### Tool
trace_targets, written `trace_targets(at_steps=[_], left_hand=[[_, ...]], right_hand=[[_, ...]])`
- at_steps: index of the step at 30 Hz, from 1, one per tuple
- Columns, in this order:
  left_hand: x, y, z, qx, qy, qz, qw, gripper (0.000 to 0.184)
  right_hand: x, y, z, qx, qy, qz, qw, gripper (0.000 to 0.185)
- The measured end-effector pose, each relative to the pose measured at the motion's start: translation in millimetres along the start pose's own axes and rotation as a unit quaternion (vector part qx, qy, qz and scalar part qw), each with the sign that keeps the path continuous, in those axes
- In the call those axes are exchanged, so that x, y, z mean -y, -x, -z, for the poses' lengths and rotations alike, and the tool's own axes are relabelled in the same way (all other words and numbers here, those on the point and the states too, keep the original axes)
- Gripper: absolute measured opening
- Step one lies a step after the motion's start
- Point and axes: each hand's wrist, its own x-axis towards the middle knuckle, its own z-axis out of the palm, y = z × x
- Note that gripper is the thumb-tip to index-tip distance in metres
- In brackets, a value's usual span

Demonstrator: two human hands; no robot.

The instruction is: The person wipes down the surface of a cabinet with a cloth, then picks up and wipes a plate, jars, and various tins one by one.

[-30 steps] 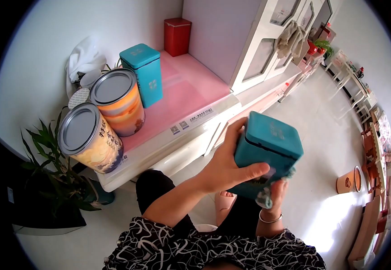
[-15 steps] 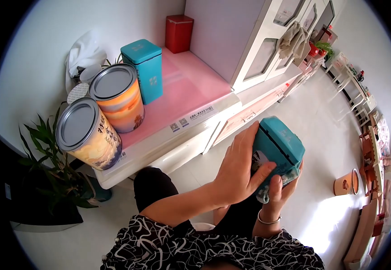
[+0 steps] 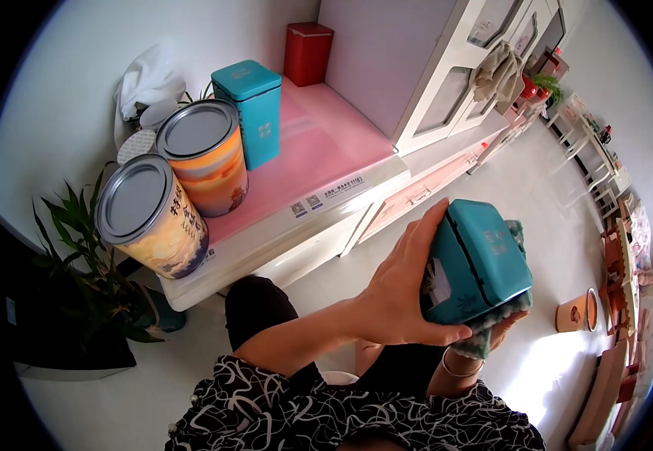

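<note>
A teal tin box (image 3: 484,255) with a lid is held up over the floor, tilted. My left hand (image 3: 398,301) is wrapped round its left side, thumb along the lower edge. Under and behind the tin, my right hand (image 3: 507,331) presses a grey-green cloth (image 3: 480,342) against it; most of its fingers are hidden. On the counter to the left stand a second teal tin (image 3: 259,124), an orange sunset-patterned can (image 3: 210,177) and a pale yellow can (image 3: 165,240), both cans with grey lids.
The white counter (image 3: 319,214) has a pink top (image 3: 326,143). A red box (image 3: 308,54) stands by the cabinet (image 3: 424,113), where a beige cloth (image 3: 497,71) hangs. A potted plant (image 3: 78,240) is at left. An orange bin (image 3: 576,310) stands on the floor at right.
The teal tin has been turned so more of its lid faces me, and moved slightly right. My right hand and the cloth have shifted under and behind it.
</note>
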Motion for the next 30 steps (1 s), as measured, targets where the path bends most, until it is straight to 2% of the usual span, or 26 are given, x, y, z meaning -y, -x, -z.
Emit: trace_targets(at_steps=[1,3,4,8,10,11,13,14,15,16,17,18,19,21,22,25,27,30], left_hand=[[-0.7,0.3,1.1,0.011,0.018,0.002,1.000,0.121],[5.1,0.9,1.5,0.045,0.052,-0.004,0.998,0.119],[8.2,1.1,1.1,0.080,0.087,-0.010,0.993,0.118],[15.1,0.0,-3.3,0.089,0.096,0.012,0.991,0.115],[20.2,-2.9,-2.1,0.059,0.042,0.001,0.997,0.103],[19.5,-4.0,-0.5,0.059,0.042,0.001,0.997,0.103],[17.4,-5.8,2.7,0.067,-0.039,-0.006,0.997,0.085],[18.1,-4.7,0.1,0.025,-0.084,-0.058,0.994,0.074],[19.9,-4.9,-2.3,0.024,-0.084,-0.056,0.995,0.074],[22.0,-5.3,-4.9,0.006,-0.068,-0.078,0.995,0.075],[23.1,-4.5,-6.5,-0.013,-0.050,-0.099,0.994,0.075],[13.4,-3.1,-6.7,-0.027,-0.071,-0.104,0.992,0.089],[10.5,-1.5,-8.1,-0.028,-0.072,-0.103,0.992,0.089],[7.9,1.0,-9.6,-0.071,-0.076,-0.082,0.991,0.104],[7.4,1.2,-6.1,-0.047,-0.065,-0.043,0.996,0.114],[7.3,-1.9,0.9,-0.039,-0.127,-0.022,0.991,0.107],[7.0,-2.8,0.6,-0.017,-0.124,-0.021,0.992,0.104],[6.0,-2.9,-0.8,0.017,-0.118,-0.014,0.993,0.097]], right_hand=[[-1.4,-2.0,-2.1,0.025,-0.239,-0.049,0.969,0.070],[-4.5,-6.1,1.5,-0.013,-0.128,-0.046,0.991,0.071],[-8.0,-6.7,1.0,-0.001,-0.129,-0.055,0.990,0.072],[-15.7,-12.8,2.8,0.058,-0.125,-0.095,0.986,0.073],[-16.9,-16.5,6.9,0.075,-0.123,-0.098,0.985,0.074],[-18.6,-18.0,10.3,0.075,-0.123,-0.094,0.985,0.074],[-21.4,-18.3,17.8,0.061,-0.127,-0.081,0.987,0.075],[-22.6,-14.5,23.2,0.020,-0.122,-0.068,0.990,0.068],[-22.7,-13.8,23.7,0.019,-0.123,-0.070,0.990,0.068],[-22.8,-13.0,23.7,-0.060,0.003,-0.030,0.998,0.064],[-22.8,-11.9,23.9,-0.137,0.130,0.010,0.982,0.059],[-24.9,-11.6,26.7,-0.154,0.137,0.020,0.978,0.055],[-22.8,-7.4,26.0,-0.121,0.397,0.096,0.905,0.054],[-28.2,-4.9,12.1,-0.132,0.347,0.120,0.921,0.053],[-28.1,-2.9,13.5,-0.131,0.346,0.119,0.921,0.053],[-26.2,-2.2,25.9,-0.113,0.428,0.075,0.894,0.053],[-20.2,-15.3,28.2,-0.144,0.304,0.141,0.931,0.048],[10.7,-38.5,-13.7,-0.140,0.203,0.161,0.956,0.037]])
